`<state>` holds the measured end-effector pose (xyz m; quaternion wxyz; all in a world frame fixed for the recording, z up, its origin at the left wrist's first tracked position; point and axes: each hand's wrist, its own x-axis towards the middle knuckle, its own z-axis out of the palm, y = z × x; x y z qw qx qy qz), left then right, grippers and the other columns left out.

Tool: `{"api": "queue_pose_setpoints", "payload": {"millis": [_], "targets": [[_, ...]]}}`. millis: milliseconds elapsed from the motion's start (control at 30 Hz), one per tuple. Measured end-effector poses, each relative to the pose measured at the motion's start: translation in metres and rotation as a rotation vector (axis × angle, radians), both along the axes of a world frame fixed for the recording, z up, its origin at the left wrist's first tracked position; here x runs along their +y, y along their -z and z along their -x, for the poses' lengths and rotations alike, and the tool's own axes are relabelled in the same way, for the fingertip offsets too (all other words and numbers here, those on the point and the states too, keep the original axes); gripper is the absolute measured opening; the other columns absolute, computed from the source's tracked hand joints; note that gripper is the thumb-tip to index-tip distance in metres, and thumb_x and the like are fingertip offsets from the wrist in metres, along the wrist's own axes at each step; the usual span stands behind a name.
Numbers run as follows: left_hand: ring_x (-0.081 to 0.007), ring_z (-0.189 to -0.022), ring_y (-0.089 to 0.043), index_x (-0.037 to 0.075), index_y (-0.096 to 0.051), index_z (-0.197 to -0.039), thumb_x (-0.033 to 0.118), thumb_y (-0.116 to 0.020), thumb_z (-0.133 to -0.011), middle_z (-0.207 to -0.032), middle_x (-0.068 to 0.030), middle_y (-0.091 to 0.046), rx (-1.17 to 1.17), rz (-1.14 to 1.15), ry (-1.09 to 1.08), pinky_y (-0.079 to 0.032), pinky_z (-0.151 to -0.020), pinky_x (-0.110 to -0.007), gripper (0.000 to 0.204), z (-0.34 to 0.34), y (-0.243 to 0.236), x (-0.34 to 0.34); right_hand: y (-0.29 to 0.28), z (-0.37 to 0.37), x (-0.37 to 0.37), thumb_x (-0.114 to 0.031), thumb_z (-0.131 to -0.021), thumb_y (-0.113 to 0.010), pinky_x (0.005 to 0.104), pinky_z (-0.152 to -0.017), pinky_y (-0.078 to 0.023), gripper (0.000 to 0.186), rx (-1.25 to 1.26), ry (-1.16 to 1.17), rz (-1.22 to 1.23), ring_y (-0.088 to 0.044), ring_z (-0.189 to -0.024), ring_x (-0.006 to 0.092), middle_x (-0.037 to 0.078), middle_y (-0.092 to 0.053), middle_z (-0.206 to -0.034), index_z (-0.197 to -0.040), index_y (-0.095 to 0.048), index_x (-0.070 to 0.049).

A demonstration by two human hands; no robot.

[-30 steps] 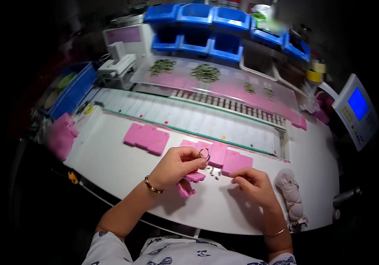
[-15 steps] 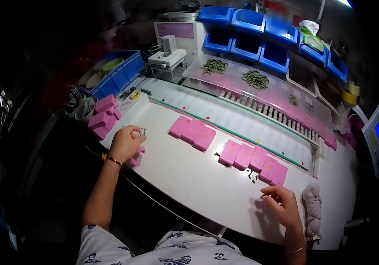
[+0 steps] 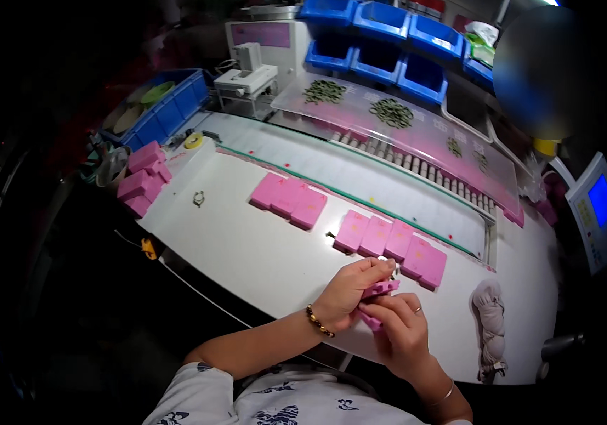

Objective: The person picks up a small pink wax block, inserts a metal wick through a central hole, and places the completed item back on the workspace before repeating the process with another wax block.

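Near the worktop's (image 3: 247, 258) front edge, the left hand's (image 3: 349, 292) grip is closed around a pink piece (image 3: 381, 288); the right hand (image 3: 404, 327) has fingers curled against it, whether pinching I cannot tell. The step looks like two-handed work on this piece; the next move probably calls for a steady left hold and fine right-finger control.

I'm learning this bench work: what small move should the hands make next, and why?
Probably hold the pink pieces steady in the left hand while the right hand lines them up: pink shows between the two hands, and both seem to touch it. The ring-shaped piece lies on the tabletop, away from both hands, so it can likely wait.
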<state>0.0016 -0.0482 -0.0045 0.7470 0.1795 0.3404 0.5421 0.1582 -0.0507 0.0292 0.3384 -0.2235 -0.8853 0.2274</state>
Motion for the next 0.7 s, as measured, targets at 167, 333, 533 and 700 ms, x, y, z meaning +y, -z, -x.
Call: {"api": "queue_pose_setpoints", "payload": {"millis": [167,333,533,700], "targets": [[-0.0064,-0.089,-0.057,0.005,-0.058,-0.116,0.036,-0.049,-0.099,-0.100,-0.0013,-0.061,-0.184,-0.115,0.140,-0.047,-0.078,-0.022,0.037,-0.017,0.002,0.002,0.000,-0.018,0.022,0.008,-0.062,-0.061,0.0352,-0.072,-0.047,0.041,0.008,0.119,-0.163,-0.059,-0.078,0.0295,0.012,-0.066,-0.097,-0.101,-0.065,-0.001],[-0.0113,-0.090,-0.059,-0.002,-0.051,-0.123,0.048,-0.040,-0.099,-0.101,-0.0047,-0.062,-0.004,0.001,0.141,-0.049,-0.078,-0.025,0.056,-0.020,0.000,0.014,0.001,-0.016,0.021,0.004,-0.064,-0.062,0.0311,-0.069,-0.052,0.039,-0.043,0.160,-0.269,-0.061,-0.080,0.0269,0.010,-0.067,-0.103,-0.102,-0.067,-0.002],[-0.0164,-0.063,-0.053,-0.008,-0.048,-0.120,0.061,-0.026,-0.096,-0.073,-0.0052,-0.053,-0.157,0.104,0.133,-0.046,-0.057,-0.027,0.076,-0.020,-0.003,0.033,0.015,-0.019,0.002,-0.007,-0.071,-0.065,0.0250,-0.072,-0.050,0.038,-0.201,0.155,-0.500,-0.060,-0.097,0.0191,0.006,-0.065,-0.114,-0.108,-0.068,-0.005],[-0.0176,-0.056,-0.050,-0.007,-0.047,-0.120,0.059,-0.023,-0.097,-0.069,-0.0048,-0.051,-0.078,0.069,0.164,-0.043,-0.048,-0.029,0.074,-0.020,-0.010,0.039,0.018,-0.072,0.011,-0.016,-0.085,-0.060,0.0355,-0.087,-0.047,0.035,-0.273,0.195,-0.532,-0.056,-0.113,0.0245,0.011,-0.058,-0.126,-0.120,-0.063,-0.011]]}}
